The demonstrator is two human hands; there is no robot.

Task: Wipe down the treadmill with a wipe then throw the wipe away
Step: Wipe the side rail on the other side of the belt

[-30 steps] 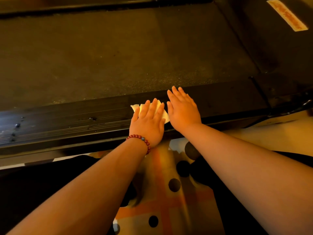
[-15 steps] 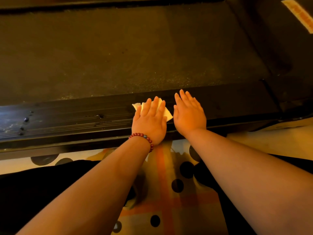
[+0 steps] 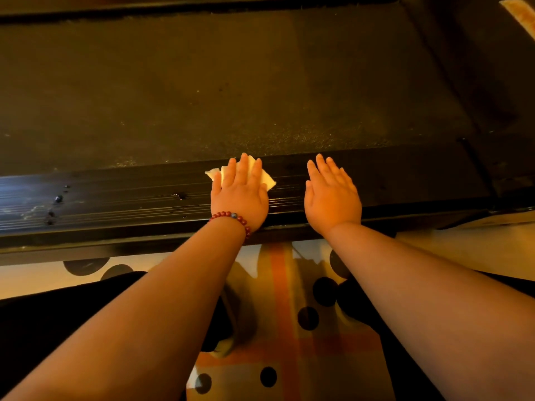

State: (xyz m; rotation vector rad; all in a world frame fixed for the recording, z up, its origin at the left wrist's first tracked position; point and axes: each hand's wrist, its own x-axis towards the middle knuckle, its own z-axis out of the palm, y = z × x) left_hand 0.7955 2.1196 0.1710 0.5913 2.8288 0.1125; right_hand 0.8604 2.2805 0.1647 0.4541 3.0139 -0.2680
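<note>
Wiping the treadmill's near side rail [image 3: 115,198]. The left hand [image 3: 238,195], fingers straight and close together, presses a white wipe [image 3: 267,180] flat on the rail by the edge of the running belt [image 3: 202,82]; wipe corners show on either side of the fingers. The right hand [image 3: 333,198] lies flat on the same rail, fingers extended, holding nothing, apart from the wipe. Best practice here is probably even palm pressure and long strokes along the grooves, the free hand acting as a brace. The rail is dark, glossy and ribbed, with specks and pale smears toward its left end, likely the next stretch to cover. The belt is matt and lightly speckled. Below, a dotted mat [image 3: 289,314] with orange stripes lies on pale floor; the light is dim and warm, and no bin is in view
</note>
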